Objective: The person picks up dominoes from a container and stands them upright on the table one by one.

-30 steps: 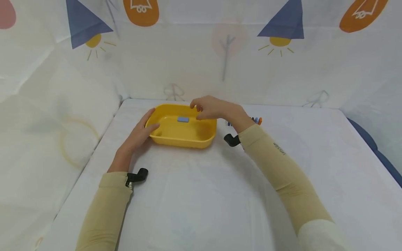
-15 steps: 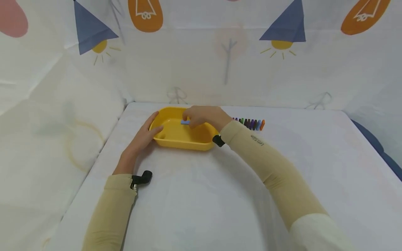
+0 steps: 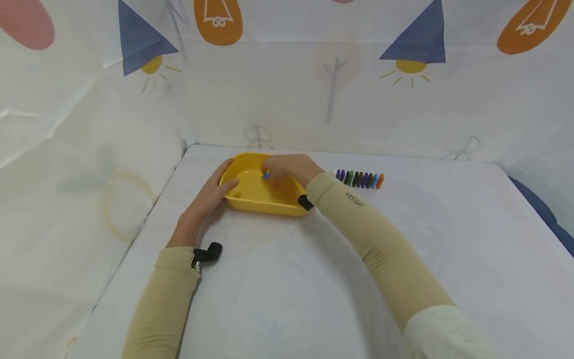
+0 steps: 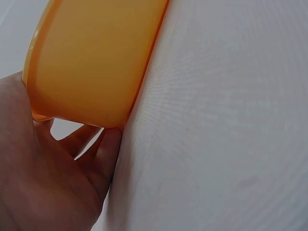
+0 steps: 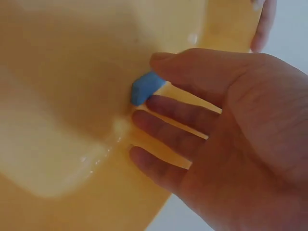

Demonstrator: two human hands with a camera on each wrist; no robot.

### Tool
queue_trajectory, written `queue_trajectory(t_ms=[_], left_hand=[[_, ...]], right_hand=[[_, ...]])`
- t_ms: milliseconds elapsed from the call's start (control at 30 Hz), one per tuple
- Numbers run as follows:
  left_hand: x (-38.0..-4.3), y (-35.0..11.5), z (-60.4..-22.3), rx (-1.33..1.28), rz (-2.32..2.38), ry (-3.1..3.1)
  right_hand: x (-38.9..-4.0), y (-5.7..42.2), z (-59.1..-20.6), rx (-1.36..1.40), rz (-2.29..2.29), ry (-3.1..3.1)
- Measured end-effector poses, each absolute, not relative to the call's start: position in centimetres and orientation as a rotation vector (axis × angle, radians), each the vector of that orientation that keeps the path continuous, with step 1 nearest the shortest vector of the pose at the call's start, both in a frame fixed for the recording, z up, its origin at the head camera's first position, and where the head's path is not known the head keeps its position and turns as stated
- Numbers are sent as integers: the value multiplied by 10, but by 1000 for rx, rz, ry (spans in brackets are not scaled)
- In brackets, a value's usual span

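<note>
A yellow tub (image 3: pixel 264 206) with rounded corners stands at the back of the white table. My left hand (image 3: pixel 213 193) grips its left end, the thumb over the rim and the other fingers along the outer wall. In the left wrist view those fingers (image 4: pixel 109 147) press low against the tub's side. Inside the tub, my right hand (image 3: pixel 289 167) pinches a small blue faceted block (image 5: pixel 146 88) between thumb and index finger. The right wrist view shows the other fingers (image 5: pixel 161 130) stretched over the tub's floor. Most of the block is hidden by the hand in the head view.
Right of the tub, a row of several small coloured blocks (image 3: pixel 359 179), purple, green, dark, blue and orange, lies on the white tabletop (image 3: pixel 287 279). A patterned white curtain (image 3: pixel 278 89) rises right behind the table's back edge.
My right hand has come down from above the tub's back right into it and taken hold of the blue block. The row of coloured blocks has come into fuller view. My left hand keeps its grip.
</note>
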State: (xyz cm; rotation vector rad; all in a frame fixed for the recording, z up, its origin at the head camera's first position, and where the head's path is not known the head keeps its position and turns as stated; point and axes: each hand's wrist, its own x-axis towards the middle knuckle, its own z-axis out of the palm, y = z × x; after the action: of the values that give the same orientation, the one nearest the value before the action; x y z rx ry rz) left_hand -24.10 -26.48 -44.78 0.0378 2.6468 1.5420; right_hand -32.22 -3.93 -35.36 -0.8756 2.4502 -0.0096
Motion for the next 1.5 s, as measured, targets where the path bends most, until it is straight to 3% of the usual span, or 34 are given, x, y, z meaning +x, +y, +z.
queue_trajectory(t_ms=[167,467,867,1200,1500], left_hand=[[-240,-264,-447,48,1538,2651],[-239,-265,-447,62,1552,2651],[-240,-264,-446,33,1531,2654],[-241,-267,-448,37,1534,2643],[-233,-260,-428,-7,1557,2567]], right_hand=[[-315,-40,-353,-828,27,2476],[-306,-53,-353,-1093,225,2428],[-305,-47,-353,-917,316,2441],[-304,-47,-365,-1112,356,2472],[-293,-46,-366,-1062,341,2462]])
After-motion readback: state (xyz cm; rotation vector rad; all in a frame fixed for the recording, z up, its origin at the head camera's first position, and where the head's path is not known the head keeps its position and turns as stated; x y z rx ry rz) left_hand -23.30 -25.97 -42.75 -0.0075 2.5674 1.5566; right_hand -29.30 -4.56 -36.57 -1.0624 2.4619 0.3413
